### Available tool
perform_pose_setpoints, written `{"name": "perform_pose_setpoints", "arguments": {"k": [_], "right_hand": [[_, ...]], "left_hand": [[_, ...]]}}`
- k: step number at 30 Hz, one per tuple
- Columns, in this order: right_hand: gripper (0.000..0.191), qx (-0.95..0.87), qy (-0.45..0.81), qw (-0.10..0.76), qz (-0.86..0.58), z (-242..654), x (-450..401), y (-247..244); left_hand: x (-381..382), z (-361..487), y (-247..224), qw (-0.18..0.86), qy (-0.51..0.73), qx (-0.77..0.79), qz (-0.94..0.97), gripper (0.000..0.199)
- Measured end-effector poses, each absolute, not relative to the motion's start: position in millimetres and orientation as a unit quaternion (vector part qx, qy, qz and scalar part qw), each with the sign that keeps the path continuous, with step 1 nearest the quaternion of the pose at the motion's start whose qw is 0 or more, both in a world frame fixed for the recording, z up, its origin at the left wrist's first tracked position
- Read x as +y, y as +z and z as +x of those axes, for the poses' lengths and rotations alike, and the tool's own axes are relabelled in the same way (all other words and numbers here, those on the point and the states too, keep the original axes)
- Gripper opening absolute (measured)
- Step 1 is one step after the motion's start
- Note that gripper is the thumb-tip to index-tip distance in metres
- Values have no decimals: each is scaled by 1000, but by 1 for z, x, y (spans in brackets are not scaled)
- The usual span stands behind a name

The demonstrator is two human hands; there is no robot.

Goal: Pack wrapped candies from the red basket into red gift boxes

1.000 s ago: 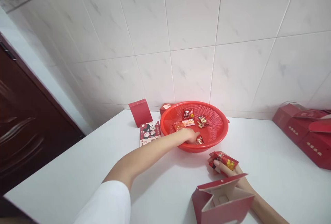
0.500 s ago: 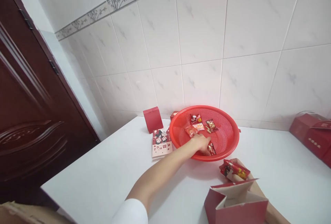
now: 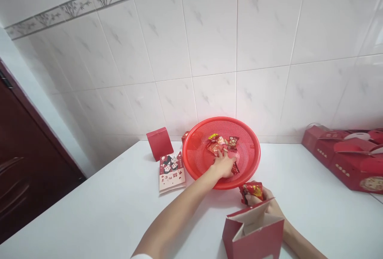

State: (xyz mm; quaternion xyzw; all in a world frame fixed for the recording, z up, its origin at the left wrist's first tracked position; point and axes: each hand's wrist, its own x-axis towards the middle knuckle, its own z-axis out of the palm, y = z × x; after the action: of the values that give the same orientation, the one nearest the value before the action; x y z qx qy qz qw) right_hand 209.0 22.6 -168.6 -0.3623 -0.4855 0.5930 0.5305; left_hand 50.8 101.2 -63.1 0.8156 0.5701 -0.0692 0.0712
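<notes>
My left hand reaches down into a red plastic colander, its fingers spread over small wrapped snacks. Close to its fingertips lie an orange-red packet and a dark red packet; another red packet is partly hidden beneath the hand. Just outside the colander's near rim, my right hand is closed around red and gold snack packets; how many cannot be made out. In front of that hand stands a red paper gift box with its top open, hiding part of the wrist.
On the white table, a folded card box with cartoon figures lies left of the colander, and a plain red box stands behind it. Several red gift boxes with handles line the right side. A tiled wall bounds the back.
The view has swung right, bringing more of the red gift boxes in. My left hand's fingers have spread apart inside the colander. My right hand still holds its packets.
</notes>
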Motion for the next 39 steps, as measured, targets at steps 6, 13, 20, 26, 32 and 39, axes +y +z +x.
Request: {"name": "perform_pose_setpoints", "arguments": {"k": [6,13,20,26,32,39], "right_hand": [[26,-384,650,547,-362,214,19,-164],[29,-385,647,554,-355,214,23,-165],[31,-404,648,548,-342,214,22,-163],[32,-405,651,543,-343,214,22,-165],[33,-401,650,542,-351,213,25,-169],[36,-404,653,527,-365,212,25,-162]], "left_hand": [[103,55,-75,32,-15,563,825,66],[111,63,-83,20,23,546,837,64],[118,61,-87,-4,49,514,856,57],[120,66,-94,-11,78,512,855,55],[125,69,-98,-11,115,498,859,39],[136,56,-86,40,128,491,861,32]]}}
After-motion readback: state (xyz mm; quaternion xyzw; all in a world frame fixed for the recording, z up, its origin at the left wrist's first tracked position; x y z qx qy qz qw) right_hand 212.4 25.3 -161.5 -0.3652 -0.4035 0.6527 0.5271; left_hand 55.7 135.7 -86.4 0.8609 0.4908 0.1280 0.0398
